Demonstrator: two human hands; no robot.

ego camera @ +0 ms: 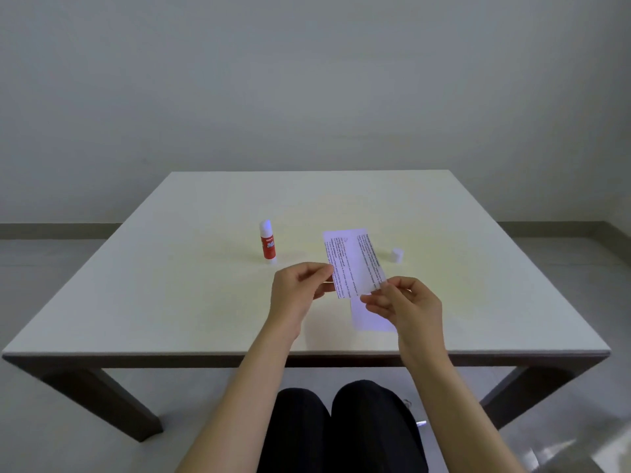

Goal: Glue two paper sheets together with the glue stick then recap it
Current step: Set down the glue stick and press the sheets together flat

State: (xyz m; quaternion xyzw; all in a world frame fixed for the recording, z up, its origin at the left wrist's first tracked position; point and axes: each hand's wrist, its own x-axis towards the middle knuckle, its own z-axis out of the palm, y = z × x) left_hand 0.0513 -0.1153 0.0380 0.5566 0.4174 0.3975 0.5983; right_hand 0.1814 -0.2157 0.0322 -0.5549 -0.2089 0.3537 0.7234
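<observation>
head view: both my hands, left [300,285] and right [406,302], pinch a printed sheet [355,262] above the desk [170,302]; glue stick [267,242] stands uncapped, far left.

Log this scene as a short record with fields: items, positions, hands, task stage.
glue stick: red-labelled glue stick, upright on the white table, uncapped
cap: small white cap, on the table right of the papers
held sheet: printed paper sheet, lifted, pinched at both sides
second sheet: blank white paper sheet, flat on the table below
left hand: fingers on held sheet's left edge
right hand: fingers on its lower right corner
stage: cap not yet back on
</observation>
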